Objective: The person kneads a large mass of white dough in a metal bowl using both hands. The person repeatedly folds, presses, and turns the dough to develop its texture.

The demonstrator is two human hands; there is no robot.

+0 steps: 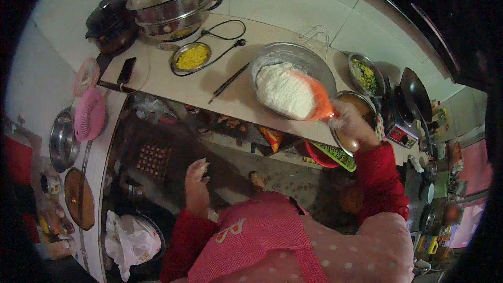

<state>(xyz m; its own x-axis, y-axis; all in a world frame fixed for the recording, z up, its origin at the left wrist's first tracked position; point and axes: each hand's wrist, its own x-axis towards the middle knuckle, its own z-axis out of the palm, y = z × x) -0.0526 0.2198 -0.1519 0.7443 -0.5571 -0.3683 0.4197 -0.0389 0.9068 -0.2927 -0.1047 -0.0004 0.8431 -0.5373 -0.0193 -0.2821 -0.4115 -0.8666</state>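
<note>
My right hand is closed round the handle of an orange scoop. White flour is heaped high in the scoop, which is over the near side of a large metal bowl on the counter. The heap hides most of the inside of the bowl. Away from the counter, in front of the apron, my left hand is raised with nothing in it. Its fingers are loosely bent and apart, with whitish smears on the tips. Under my right wrist is a round metal basin holding something brownish.
Left of the bowl lie dark chopsticks, a dish of yellow food and a black cord. A steamer pot stands behind. On the right are a dish of greens and egg and a wok.
</note>
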